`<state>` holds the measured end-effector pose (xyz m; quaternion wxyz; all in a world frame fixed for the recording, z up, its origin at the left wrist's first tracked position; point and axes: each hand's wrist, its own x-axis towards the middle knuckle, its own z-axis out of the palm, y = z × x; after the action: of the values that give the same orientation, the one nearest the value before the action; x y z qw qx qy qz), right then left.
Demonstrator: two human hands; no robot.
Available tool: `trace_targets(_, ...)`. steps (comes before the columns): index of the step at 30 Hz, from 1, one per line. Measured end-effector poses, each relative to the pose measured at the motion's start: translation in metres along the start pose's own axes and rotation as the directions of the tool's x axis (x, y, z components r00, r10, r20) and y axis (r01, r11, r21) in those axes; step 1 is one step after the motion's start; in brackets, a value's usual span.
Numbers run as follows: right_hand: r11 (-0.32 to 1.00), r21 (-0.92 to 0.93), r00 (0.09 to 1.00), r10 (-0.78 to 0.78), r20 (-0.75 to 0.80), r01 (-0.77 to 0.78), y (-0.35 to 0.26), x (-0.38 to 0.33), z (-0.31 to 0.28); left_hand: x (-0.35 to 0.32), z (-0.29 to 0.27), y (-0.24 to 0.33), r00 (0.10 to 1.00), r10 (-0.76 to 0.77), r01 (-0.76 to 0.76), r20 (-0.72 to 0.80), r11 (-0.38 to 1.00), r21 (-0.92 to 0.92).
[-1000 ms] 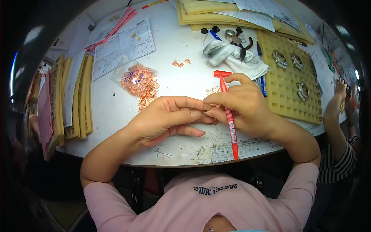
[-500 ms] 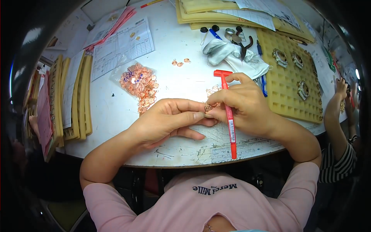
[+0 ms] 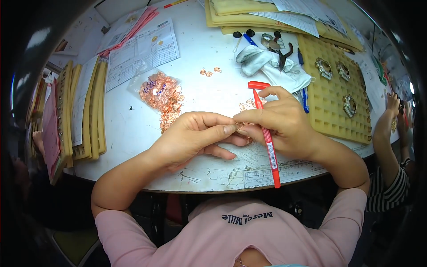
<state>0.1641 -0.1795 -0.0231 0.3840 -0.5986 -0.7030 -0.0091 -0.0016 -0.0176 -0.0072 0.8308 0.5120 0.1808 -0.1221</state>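
My left hand (image 3: 191, 137) and my right hand (image 3: 287, 122) meet over the front of the table. Pinched between their thumbs and forefingers is a small round copper-coloured charm (image 3: 239, 125), mostly covered by the fingertips. A slim red marker pen (image 3: 269, 149) also rests in my right hand, slanting between its fingers, with a red cap crosswise at its upper end. Just beyond the fingers lies a small pile of similar copper charms (image 3: 249, 105), partly hidden by my right hand. To the left, more charms (image 3: 170, 116) spill out of a clear plastic bag (image 3: 156, 91).
Three loose charms (image 3: 209, 73) lie farther back. A white glove (image 3: 262, 62) and dark-handled pliers (image 3: 284, 58) lie beyond my right hand. At right, a yellow foam tray (image 3: 322, 98) bears metal ornaments. Printed sheets (image 3: 144, 55) and upright yellow boards (image 3: 95, 115) stand left. Another person's arm (image 3: 387, 120) shows far right.
My right forefinger has come down over the charm, hiding more of it. The marker pen has tilted, its lower end swinging slightly right. The left hand has barely moved.
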Motion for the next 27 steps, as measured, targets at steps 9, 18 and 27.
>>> trace_targets(9,0.999,0.045,0.998,0.031,-0.05,-0.029,0.003,0.0,0.002,-0.002,0.003,-0.007,0.974,0.219,-0.192,-0.049,0.927,0.323)
trace_targets(18,0.998,0.063,0.996,0.008,-0.085,-0.002,0.002,0.0,0.004,0.0,0.003,-0.015,0.931,0.354,-0.272,-0.09,0.837,0.474)
trace_targets(27,0.996,0.086,0.996,0.028,-0.088,-0.021,0.0,0.0,0.003,-0.001,0.005,-0.002,0.988,0.149,-0.136,-0.041,0.964,0.228)
